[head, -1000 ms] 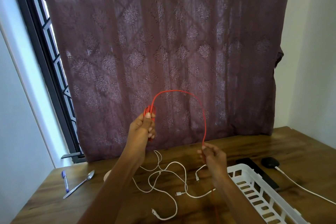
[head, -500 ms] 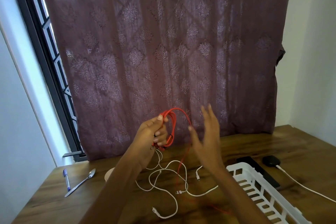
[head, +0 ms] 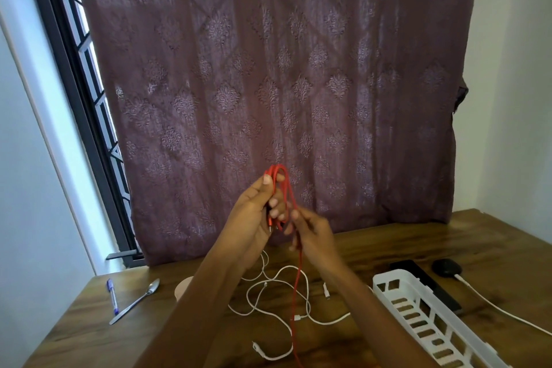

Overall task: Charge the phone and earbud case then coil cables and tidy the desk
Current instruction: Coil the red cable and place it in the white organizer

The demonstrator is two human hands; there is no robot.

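Observation:
My left hand [head: 254,212] grips a bundle of loops of the red cable [head: 280,185], raised above the desk in front of the curtain. My right hand [head: 312,233] is close beside it and pinches the same cable just below the loops. The free red strand hangs from there down to the desk's front edge. Loose white cables [head: 277,302] lie tangled on the wooden desk [head: 388,248] under my arms. A black phone [head: 424,281] lies behind the basket. A black earbud case [head: 446,267] sits at the right with a white cable [head: 501,311] running from it.
A white slotted plastic basket [head: 418,311] stands at the right front. A blue pen [head: 112,296] and a metal spoon [head: 136,302] lie at the desk's left. A pale round object [head: 183,285] shows behind my left forearm. A maroon curtain hangs behind the desk, a barred window at left.
The wide red arc between my hands has been gathered into tight loops in my left hand. My right hand moved left, opened briefly, and now pinches the cable beside the left hand.

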